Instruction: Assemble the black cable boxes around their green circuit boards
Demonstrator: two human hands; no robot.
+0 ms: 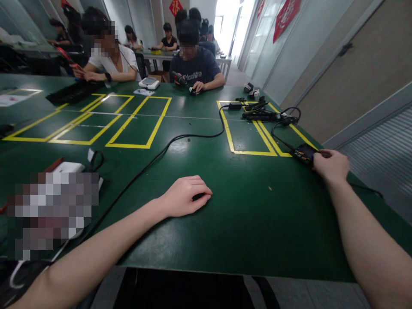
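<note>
My left hand (188, 195) rests on the green table (206, 240) near its front edge. Its fingers are curled, thumb tip meeting the forefinger, and nothing shows in them. At the table's right edge, my right hand (333, 165) grips the near end of a small black box-shaped device (303, 153) with coloured marks on its top. The thumb and fingers close round that end, partly hiding it. A black cable (279, 138) runs from the device's far side toward a bundle of black gear (260, 115). Another cord (368, 189) hangs off the edge beyond my right wrist.
A long black cable (167, 146) snakes across the table from a black adapter (236, 105). Yellow tape (128, 146) marks rectangles. A blurred-out item (53, 210) lies at left. Opposite, one person (195, 64) handles a power screwdriver (179, 78); another person (112, 64) sits beside a black tray (74, 92).
</note>
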